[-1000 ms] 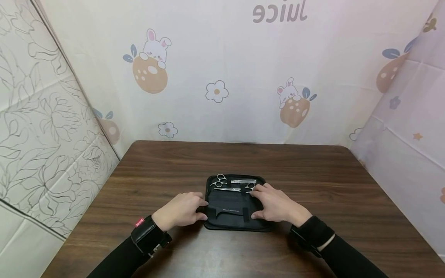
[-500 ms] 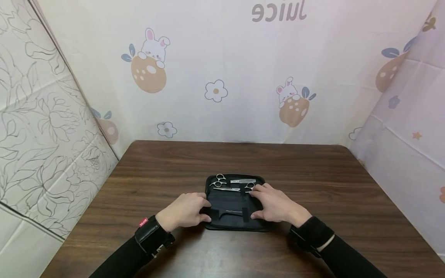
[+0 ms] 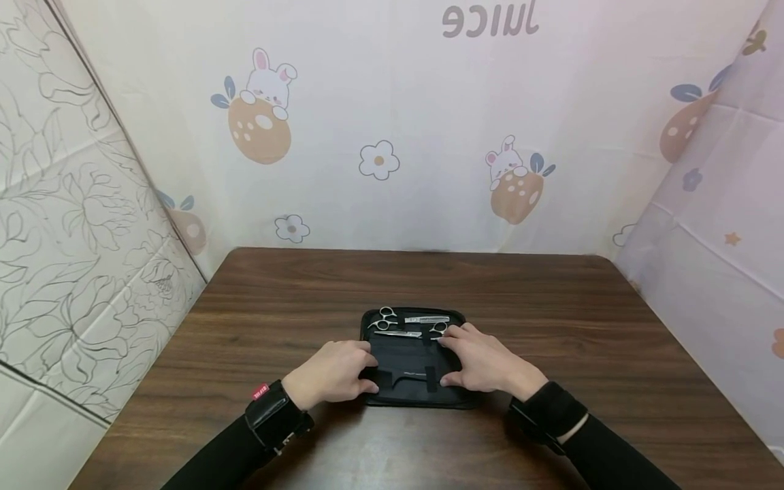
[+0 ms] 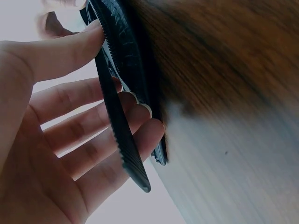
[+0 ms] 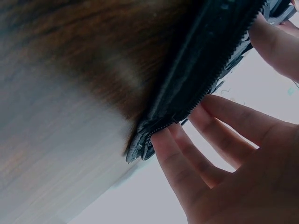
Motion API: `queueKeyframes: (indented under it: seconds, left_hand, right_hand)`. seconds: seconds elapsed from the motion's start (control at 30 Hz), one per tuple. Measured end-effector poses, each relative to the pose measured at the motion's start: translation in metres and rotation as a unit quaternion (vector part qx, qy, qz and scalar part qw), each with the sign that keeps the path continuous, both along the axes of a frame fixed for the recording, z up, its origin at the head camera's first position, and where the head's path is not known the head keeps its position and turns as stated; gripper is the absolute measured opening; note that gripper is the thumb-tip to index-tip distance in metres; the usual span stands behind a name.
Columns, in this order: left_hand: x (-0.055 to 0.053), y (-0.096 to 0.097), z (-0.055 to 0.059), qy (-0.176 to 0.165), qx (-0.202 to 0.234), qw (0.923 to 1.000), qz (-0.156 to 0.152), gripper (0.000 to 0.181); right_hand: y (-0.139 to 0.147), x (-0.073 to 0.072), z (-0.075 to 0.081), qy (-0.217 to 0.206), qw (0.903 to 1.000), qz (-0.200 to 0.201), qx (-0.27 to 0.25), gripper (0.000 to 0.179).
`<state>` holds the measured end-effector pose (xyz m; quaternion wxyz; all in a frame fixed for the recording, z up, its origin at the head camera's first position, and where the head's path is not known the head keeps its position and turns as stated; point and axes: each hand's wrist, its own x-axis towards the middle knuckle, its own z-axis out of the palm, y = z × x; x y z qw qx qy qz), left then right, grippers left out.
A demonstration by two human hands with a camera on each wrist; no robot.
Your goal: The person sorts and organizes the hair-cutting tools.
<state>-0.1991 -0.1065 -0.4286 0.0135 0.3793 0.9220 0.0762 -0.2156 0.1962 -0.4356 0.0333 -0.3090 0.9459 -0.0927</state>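
Note:
A flat black zip case lies unfolded on the wooden table. Two silver pairs of scissors are strapped in its far part: thinning scissors and another pair of scissors. Nearer to me, a black comb lies across the case with its right end under a strap. My left hand holds the comb's left end between thumb and fingers; the left wrist view shows the comb edge-on in front of the fingers. On the right, my right hand rests on the case, fingertips touching its zipped rim.
The brown wooden table extends round the case. A printed cloth hangs behind it, with more cloth at the right and a flower-patterned sheet at the left.
My left hand has slid a little to the right, pushing the comb further under the right strap. The right hand has stayed on the case, nearly still.

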Motion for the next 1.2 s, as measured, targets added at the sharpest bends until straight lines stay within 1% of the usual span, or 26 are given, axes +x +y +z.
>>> queueKeyframes:
  seconds: [0.17,0.33,0.47,0.63,0.97,1.2]
  left_hand:
    - [0.000,0.002,0.000,0.002,-0.006,1.0000,0.001,0.028]
    - [0.000,0.004,0.001,0.011,-0.003,0.9999,-0.007,0.026]
    - [0.001,0.007,0.000,0.020,-0.008,0.9997,-0.010,0.025]
    - [0.003,0.010,-0.001,0.022,-0.008,0.9996,-0.014,0.025]
    - [0.000,0.015,-0.004,0.038,-0.004,0.9989,-0.026,0.024]
    - [-0.001,0.019,-0.003,0.034,-0.004,0.9990,-0.029,0.025]
  right_hand:
    - [0.000,0.000,0.002,0.004,1.0000,0.004,0.000,0.064]
    - [0.000,0.001,0.002,0.004,1.0000,0.003,0.004,0.063]
    - [0.000,0.002,0.002,-0.002,1.0000,0.000,0.004,0.063]
    - [-0.001,0.002,0.001,-0.007,0.9999,-0.002,0.010,0.063]
    - [-0.001,0.002,-0.001,0.002,0.9999,0.001,0.011,0.064]
    - [-0.001,0.001,0.000,0.005,0.9999,0.003,0.012,0.064]
